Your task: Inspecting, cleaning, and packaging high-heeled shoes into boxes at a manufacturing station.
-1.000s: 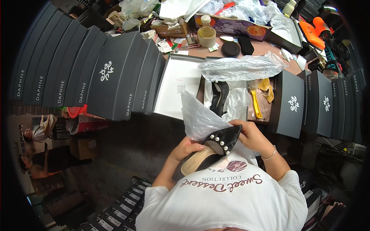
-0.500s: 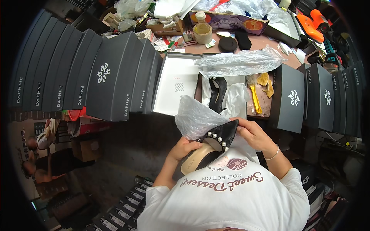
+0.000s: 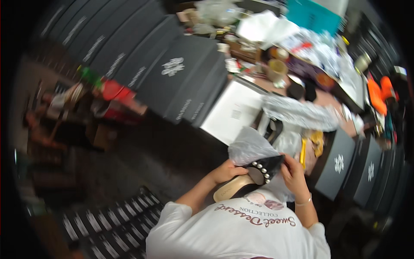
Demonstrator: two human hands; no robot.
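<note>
Holding black pearl-trimmed shoe [image 3: 244,180] | left fingers [image 3: 238,171] gripping its side | right fingers [image 3: 289,164] pinching its toe

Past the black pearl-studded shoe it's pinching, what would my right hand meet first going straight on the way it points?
Probably the crumpled white wrapping sheet lying beyond the black pearl-studded shoe in your right hand, though depth is unclear.
</note>
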